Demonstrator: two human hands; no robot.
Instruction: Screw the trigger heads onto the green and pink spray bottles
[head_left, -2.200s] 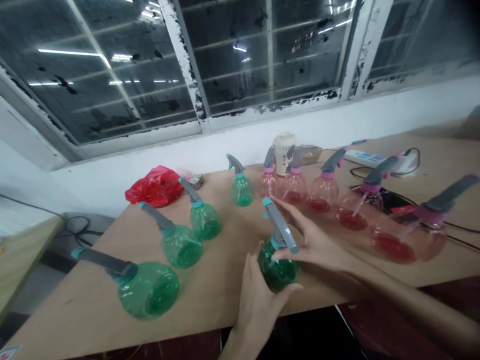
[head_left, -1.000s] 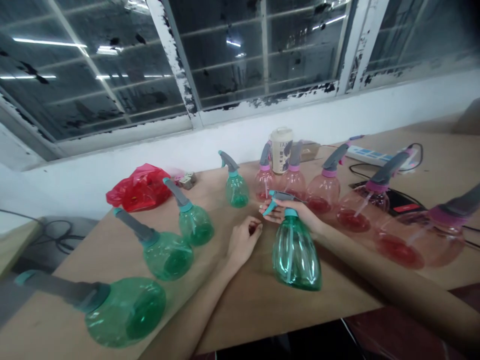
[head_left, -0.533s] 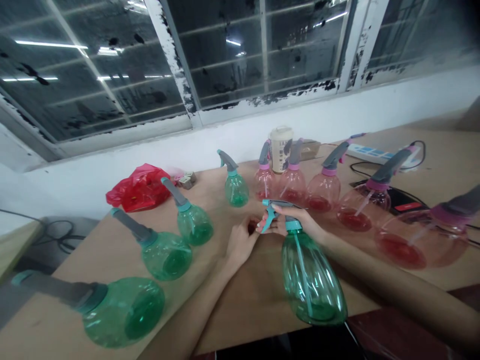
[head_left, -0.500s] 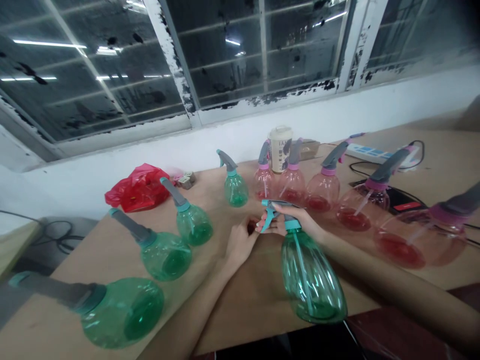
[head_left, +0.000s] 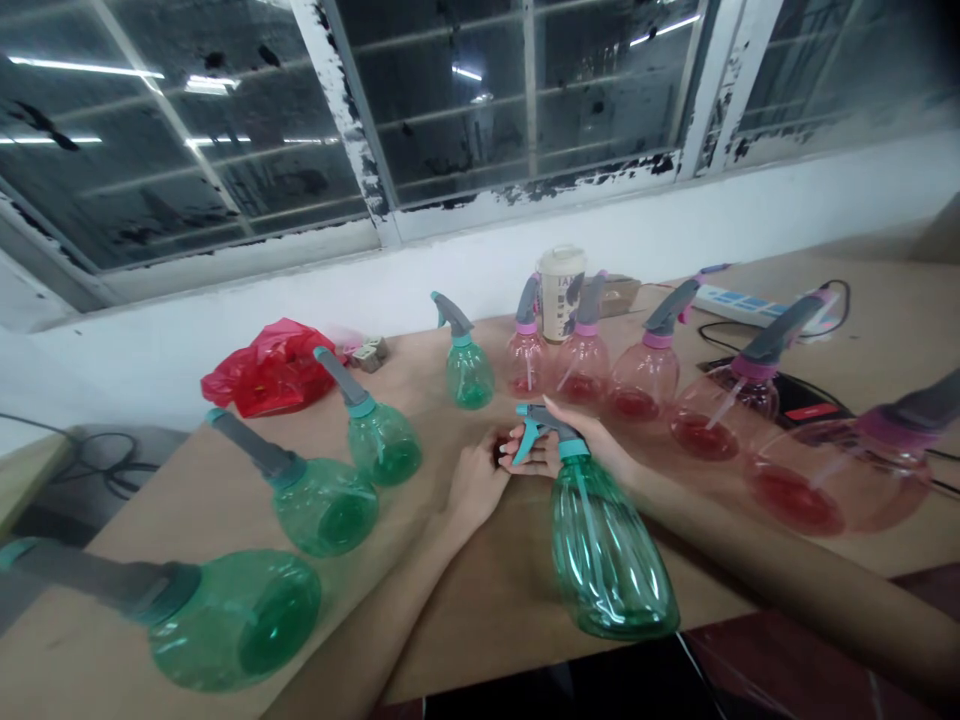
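Observation:
A green spray bottle (head_left: pixel 611 555) with a grey and teal trigger head hangs tilted over the table's front part, its base towards me. My right hand (head_left: pixel 600 442) grips it round the neck and head, fingers under the teal trigger, which points left. My left hand (head_left: pixel 476 482) rests loosely curled beside the right fingertips, with nothing visible in it. Left of it stand green spray bottles: a near one (head_left: pixel 236 620), a middle one (head_left: pixel 326 505) and a farther one (head_left: pixel 384 443). Another green spray bottle (head_left: pixel 470 375) stands behind my hands.
Several pink spray bottles (head_left: pixel 645 382) curve along the right side. A paper cup (head_left: pixel 561 300) stands behind them, near a white power strip (head_left: pixel 757 308) with cables. A red plastic bag (head_left: pixel 274 370) lies at the back left of the brown table (head_left: pixel 480 640), under the window.
My left hand has let go of the bottle's body and moved left. My right hand has tipped the bottle and shifted to its head; its base now points towards me. Lately it has moved slightly left.

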